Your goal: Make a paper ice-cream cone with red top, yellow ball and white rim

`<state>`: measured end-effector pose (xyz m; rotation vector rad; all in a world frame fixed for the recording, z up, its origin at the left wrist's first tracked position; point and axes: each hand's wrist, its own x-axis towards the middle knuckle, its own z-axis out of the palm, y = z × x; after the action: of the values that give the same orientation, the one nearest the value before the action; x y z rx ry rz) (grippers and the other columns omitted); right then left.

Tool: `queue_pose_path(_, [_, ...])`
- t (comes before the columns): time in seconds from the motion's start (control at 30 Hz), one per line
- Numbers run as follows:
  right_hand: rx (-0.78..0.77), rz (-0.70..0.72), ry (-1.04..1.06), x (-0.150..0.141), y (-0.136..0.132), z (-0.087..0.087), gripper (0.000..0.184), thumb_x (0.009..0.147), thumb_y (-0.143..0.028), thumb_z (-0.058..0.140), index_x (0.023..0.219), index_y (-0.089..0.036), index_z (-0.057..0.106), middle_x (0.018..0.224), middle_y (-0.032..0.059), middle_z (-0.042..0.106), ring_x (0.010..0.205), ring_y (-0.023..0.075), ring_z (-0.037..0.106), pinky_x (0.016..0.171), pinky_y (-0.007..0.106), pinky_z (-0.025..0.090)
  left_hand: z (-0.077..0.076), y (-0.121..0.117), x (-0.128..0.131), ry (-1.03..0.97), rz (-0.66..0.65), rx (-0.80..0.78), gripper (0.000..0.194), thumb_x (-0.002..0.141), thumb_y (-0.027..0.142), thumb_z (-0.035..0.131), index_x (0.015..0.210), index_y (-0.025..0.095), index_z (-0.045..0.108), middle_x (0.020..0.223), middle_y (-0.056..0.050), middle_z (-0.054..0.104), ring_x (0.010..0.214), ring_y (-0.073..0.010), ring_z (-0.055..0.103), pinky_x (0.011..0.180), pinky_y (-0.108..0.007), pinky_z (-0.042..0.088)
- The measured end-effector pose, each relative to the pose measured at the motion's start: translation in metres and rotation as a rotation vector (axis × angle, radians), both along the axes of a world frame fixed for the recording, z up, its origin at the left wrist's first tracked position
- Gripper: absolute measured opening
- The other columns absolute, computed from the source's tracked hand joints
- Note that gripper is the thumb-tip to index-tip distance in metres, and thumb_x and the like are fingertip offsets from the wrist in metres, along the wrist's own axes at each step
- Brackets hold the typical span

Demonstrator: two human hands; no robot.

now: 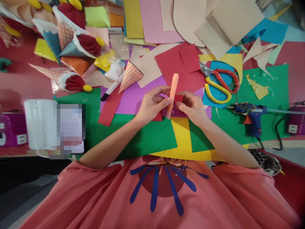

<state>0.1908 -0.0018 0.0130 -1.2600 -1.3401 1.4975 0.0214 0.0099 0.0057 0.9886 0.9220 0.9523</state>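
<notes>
An orange marker pen stands nearly upright, pinched between the thumb and fingers of my left hand. Just right of it, my right hand has its thumb and fingers closed on a small red piece of paper, partly hidden by the fingers. Both hands are above a purple sheet and a green sheet. Beyond them lies a larger red sheet. A checked paper cone and a black-capped white marker are left of my left hand.
Scissors with red and yellow handles and a blue glue gun lie on the right. Finished paper cones crowd the back left. A phone, partly blurred, is at the left; card sheets pile up behind.
</notes>
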Motion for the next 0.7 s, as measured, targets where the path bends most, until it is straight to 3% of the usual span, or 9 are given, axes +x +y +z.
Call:
queue_pose_path(0.13, [-0.003, -0.007, -0.006, 0.0019, -0.0005, -0.0007, 0.018, 0.077, -0.033, 0.065, 0.09, -0.021, 0.061, 0.06, -0.0069, 0.039, 0.055, 0.0079, 0.037, 0.05, 0.023, 0.029, 0.0006, 0.0017, -0.0016, 0.05, 0.001, -0.006, 0.043, 0.067, 0.052, 0.082, 0.088, 0.017, 0.067, 0.071, 0.001, 0.069, 0.051, -0.0086, 0.064, 0.05, -0.019, 0.053])
queue_pose_path(0.23, [0.007, 0.002, -0.023, 0.002, -0.0006, -0.0001, 0.022, 0.078, -0.039, 0.068, 0.089, -0.021, 0.06, 0.061, -0.0063, 0.041, 0.056, 0.0084, 0.038, 0.05, 0.024, 0.03, 0.0006, 0.002, -0.0025, 0.1, 0.067, 0.022, 0.045, 0.064, 0.054, 0.083, 0.081, 0.015, 0.068, 0.074, 0.0, 0.069, 0.06, -0.0095, 0.066, 0.056, -0.019, 0.054])
queue_pose_path(0.33, [0.022, 0.015, -0.038, 0.0, -0.001, 0.0018, 0.032, 0.078, -0.05, 0.07, 0.087, -0.021, 0.059, 0.062, -0.0056, 0.044, 0.057, 0.0088, 0.039, 0.049, 0.024, 0.03, 0.0016, -0.0008, -0.0024, 0.148, 0.082, 0.065, 0.042, 0.067, 0.054, 0.08, 0.08, 0.016, 0.068, 0.07, 0.0, 0.068, 0.056, -0.0086, 0.063, 0.054, -0.02, 0.052])
queue_pose_path(0.47, [0.021, 0.032, -0.006, -0.0027, -0.0021, 0.0047, 0.044, 0.078, -0.062, 0.067, 0.08, -0.02, 0.057, 0.062, -0.0052, 0.049, 0.054, 0.0069, 0.043, 0.047, 0.022, 0.032, 0.0042, -0.006, -0.0033, 0.258, 0.084, 0.205, 0.027, 0.078, 0.045, 0.074, 0.081, 0.018, 0.069, 0.068, 0.001, 0.067, 0.051, -0.0066, 0.057, 0.049, -0.02, 0.046])
queue_pose_path(0.63, [-0.006, 0.07, 0.068, -0.0026, -0.0031, 0.0048, 0.039, 0.083, -0.057, 0.065, 0.082, -0.018, 0.061, 0.067, -0.0027, 0.06, 0.058, 0.008, 0.056, 0.054, 0.022, 0.045, 0.008, -0.0048, -0.0079, 0.446, 0.072, 0.453, 0.009, 0.079, 0.029, 0.073, 0.082, 0.021, 0.073, 0.081, -0.001, 0.073, 0.076, -0.012, 0.067, 0.071, -0.023, 0.052])
queue_pose_path(0.7, [0.0, 0.081, 0.073, -0.0024, -0.0033, 0.0034, 0.037, 0.082, -0.054, 0.067, 0.084, -0.018, 0.063, 0.071, -0.0014, 0.064, 0.061, 0.0089, 0.059, 0.057, 0.023, 0.048, 0.0093, -0.0032, -0.0088, 0.433, 0.066, 0.468, 0.009, 0.08, 0.029, 0.072, 0.084, 0.022, 0.074, 0.084, -0.002, 0.074, 0.08, -0.0125, 0.067, 0.072, -0.023, 0.053])
